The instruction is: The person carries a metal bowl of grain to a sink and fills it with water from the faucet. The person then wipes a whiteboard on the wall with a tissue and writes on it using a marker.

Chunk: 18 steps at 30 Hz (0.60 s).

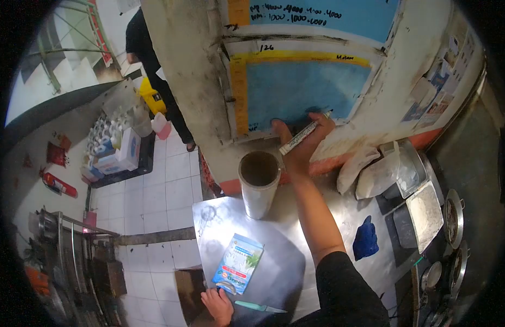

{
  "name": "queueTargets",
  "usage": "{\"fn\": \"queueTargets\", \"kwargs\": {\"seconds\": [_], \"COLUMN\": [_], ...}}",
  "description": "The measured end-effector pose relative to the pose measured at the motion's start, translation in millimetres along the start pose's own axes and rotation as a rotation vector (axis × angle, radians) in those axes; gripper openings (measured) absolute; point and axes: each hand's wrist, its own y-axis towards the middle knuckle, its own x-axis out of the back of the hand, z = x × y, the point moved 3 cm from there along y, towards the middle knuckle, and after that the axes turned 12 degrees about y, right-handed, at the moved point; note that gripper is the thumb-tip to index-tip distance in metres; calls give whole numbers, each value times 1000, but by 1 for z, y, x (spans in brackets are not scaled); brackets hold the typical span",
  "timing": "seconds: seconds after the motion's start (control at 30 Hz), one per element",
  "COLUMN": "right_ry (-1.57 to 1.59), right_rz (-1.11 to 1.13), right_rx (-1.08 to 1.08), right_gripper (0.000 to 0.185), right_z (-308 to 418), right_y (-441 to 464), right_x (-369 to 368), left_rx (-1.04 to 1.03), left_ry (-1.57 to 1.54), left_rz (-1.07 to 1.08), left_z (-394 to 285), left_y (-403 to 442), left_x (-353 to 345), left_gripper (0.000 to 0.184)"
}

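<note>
Raised against the wall, my right hand [302,140] is closed round a white marker [305,134], over the lower edge of a blue board [309,90] with orange and yellow borders. My left hand [217,306] rests at the near left edge of the metal table [285,261], by the bottom of a blue and white packet [239,264]. Its fingers are bent, and what they hold, if anything, cannot be made out. A knife with a turquoise handle [251,306] lies just right of that hand. Behind the packet stands a pale open-topped cylinder [259,188].
A blue cloth-like item [365,238] lies right of my forearm. Plastic bags [378,177], metal trays [425,215] and pans [454,218] are at the right. A person in dark clothes [154,65] stands beyond the wall at upper left, near a yellow bin [150,97].
</note>
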Motion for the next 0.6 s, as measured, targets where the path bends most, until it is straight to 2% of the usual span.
{"fn": "queueTargets", "kwargs": {"seconds": [0.07, 0.17, 0.27, 0.37, 0.5, 0.57, 0.6], "right_ry": [34, 9, -6, -40, 596, 815, 689], "right_rz": [-6, 1, -37, -74, 122, 305, 405], "right_rx": [-66, -21, 41, 64, -113, -219, -88], "right_gripper": [76, 76, 77, 62, 42, 42, 51], "right_z": [-7, -2, 1, 18, -2, 8, 8], "right_y": [-6, -4, 2, 2, -19, -19, -11], "right_x": [-3, 0, -2, -1, 21, 27, 27], "left_rx": [-5, 4, -24, -34, -71, -58, -42], "left_ry": [4, -9, 24, 3, 117, 134, 117], "left_rz": [-16, 15, -41, -2, -128, -107, -138], "left_z": [1, 1, 3, 6, 6, 13, 14], "left_y": [0, 2, 0, -1, 2, -3, -2], "left_x": [-2, -1, -6, -7, -3, -17, -20], "left_gripper": [30, 31, 32, 31, 23, 23, 23]}}
